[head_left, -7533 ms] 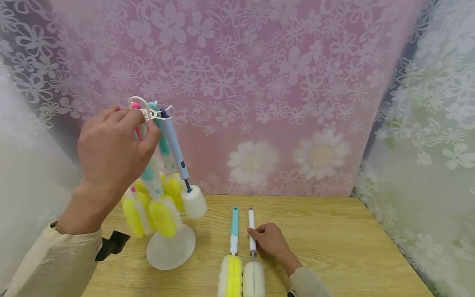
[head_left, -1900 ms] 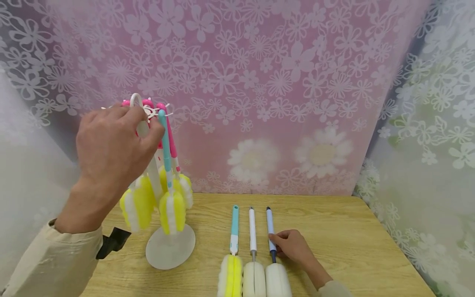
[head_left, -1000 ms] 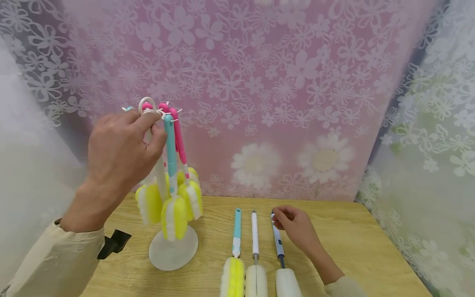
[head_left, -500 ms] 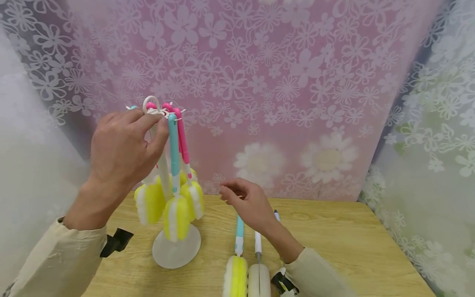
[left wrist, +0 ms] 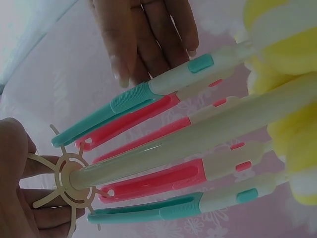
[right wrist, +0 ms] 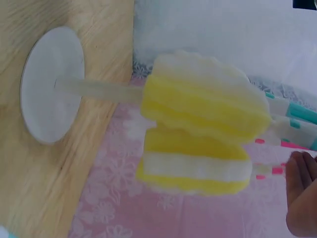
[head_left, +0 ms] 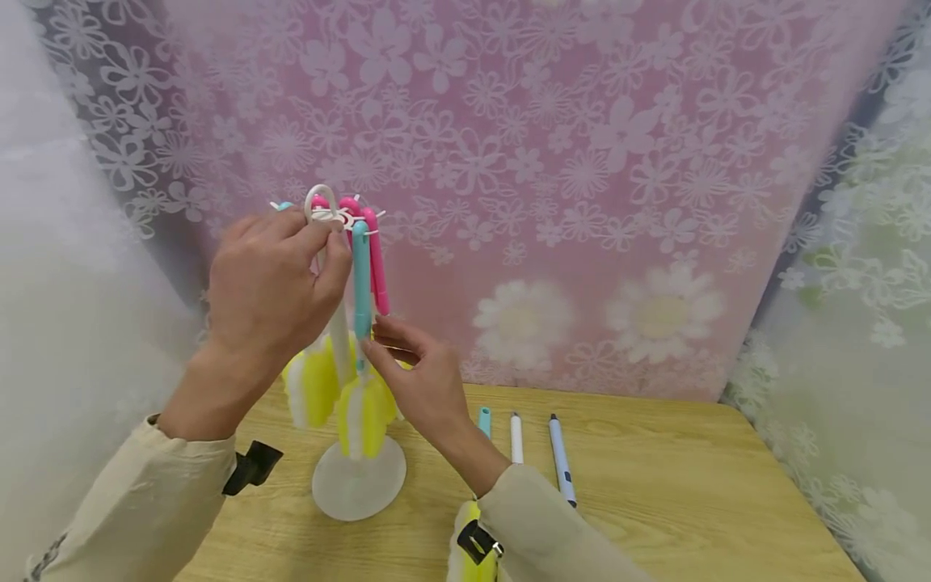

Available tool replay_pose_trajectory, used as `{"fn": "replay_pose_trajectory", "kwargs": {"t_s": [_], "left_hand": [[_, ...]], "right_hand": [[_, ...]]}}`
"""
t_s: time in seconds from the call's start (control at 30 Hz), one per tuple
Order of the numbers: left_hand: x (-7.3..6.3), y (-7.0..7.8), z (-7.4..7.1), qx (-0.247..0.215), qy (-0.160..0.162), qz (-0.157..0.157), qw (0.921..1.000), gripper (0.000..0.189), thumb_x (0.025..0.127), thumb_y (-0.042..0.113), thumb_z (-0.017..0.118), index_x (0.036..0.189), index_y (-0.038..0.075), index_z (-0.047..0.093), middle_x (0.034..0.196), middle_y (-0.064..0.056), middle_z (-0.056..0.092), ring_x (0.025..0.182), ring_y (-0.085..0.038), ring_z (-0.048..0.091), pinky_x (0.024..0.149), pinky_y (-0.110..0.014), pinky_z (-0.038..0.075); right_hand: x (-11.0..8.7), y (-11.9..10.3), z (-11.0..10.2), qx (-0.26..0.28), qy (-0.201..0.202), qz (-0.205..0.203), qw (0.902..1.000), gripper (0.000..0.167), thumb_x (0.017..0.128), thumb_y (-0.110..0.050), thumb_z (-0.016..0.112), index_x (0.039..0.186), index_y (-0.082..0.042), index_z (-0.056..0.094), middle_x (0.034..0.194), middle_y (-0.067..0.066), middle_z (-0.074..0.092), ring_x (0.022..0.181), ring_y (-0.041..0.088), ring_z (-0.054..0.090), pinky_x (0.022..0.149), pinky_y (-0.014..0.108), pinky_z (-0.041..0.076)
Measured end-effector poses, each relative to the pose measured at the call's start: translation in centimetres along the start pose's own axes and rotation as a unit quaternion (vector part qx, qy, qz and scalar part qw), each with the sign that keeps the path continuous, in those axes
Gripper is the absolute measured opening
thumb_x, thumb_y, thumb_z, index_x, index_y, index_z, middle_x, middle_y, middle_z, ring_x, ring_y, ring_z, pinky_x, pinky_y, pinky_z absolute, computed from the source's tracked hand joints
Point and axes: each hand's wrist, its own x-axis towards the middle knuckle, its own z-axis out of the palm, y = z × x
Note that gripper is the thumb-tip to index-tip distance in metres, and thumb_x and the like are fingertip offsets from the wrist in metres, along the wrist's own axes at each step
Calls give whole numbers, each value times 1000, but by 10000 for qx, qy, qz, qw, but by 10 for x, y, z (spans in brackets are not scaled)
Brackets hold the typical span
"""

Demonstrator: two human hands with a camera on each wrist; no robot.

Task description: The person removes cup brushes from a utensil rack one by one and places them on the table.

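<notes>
Left hand (head_left: pixel 271 287): fingers pinch stand (head_left: pixel 359 495) at top; slipping could topple it.
Right hand (head_left: pixel 424 380): fingers parted by teal brush (head_left: pixel 361 283), gripping nothing; a bump could unhook pink brush (head_left: pixel 379 275).

The person's left hand (head_left: pixel 272 287) grips the top of the white brush stand (head_left: pixel 360 493), thumb and index finger together; the left forearm (head_left: pixel 204 388) slants up from the stand's lower left. The right hand (head_left: pixel 423 378) is lower, at the stand's right side, fingers loosely extended, thumb apart, any fingertip contact unclear.
</notes>
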Motion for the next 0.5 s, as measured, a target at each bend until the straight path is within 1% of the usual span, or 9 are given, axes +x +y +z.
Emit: {"fn": "replay_pose_trajectory", "kwargs": {"t_s": [0.1,0.17,0.3,0.5], "left_hand": [[0,2,3,-35,-15,-30,10000,40,94,24,41,93,0,73,79,-15,67,70,-34,60,72,-47,46],[0,3,5,-81,0,-53,10000,40,94,23,41,92,0,73,78,-15,67,70,-33,60,74,-47,46],[1,3,6,-114,3,-79,9999,40,94,23,41,90,-1,73,78,-15,67,70,-34,60,76,-47,46],[0,1,2,-191,10,-241,9995,38,93,22,42,92,-1,73,83,-15,68,75,-34,60,76,-48,45]], "right_hand": [[4,1,8,-25,345,-24,9994,35,86,-26,71,118,-10,68,104,-5,70,92,9,66,82,28,53],[7,2,10,-30,488,-16,9988,33,85,-27,72,114,-11,70,101,-7,70,89,8,66,80,29,54],[9,2,11,41,591,-37,9982,29,85,-27,73,109,-12,72,97,-7,70,84,9,66,78,27,54],[8,-2,11,224,491,-76,9985,26,84,-25,73,106,-10,73,96,-3,71,83,11,66,79,28,54]]}}
